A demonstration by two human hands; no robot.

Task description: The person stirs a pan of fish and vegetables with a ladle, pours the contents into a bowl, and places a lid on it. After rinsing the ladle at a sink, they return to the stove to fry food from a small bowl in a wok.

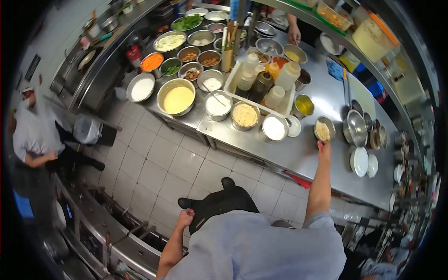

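Stretched forward over the steel counter, my right hand [323,148] grips the near rim of a small metal bowl [332,126]. Pale, crumbly food [322,131] lies in that bowl. My left hand [185,218] hangs low beside my dark trousers, its fingers curled closed with nothing showing in them. To the left of the bowl are a small white dish [293,126] and a metal container of white powder [274,128]. A metal pot of yellow liquid [304,105] stands just beyond them.
A white tub [289,112] of squeeze bottles stands mid-counter. Several bowls of ingredients fill the left side, including yellow batter [178,100]. White bowls [359,161] sit at right. Another person's hand [294,35] is across the counter; a person [39,133] stands at left. Behind me runs a stove [107,233].
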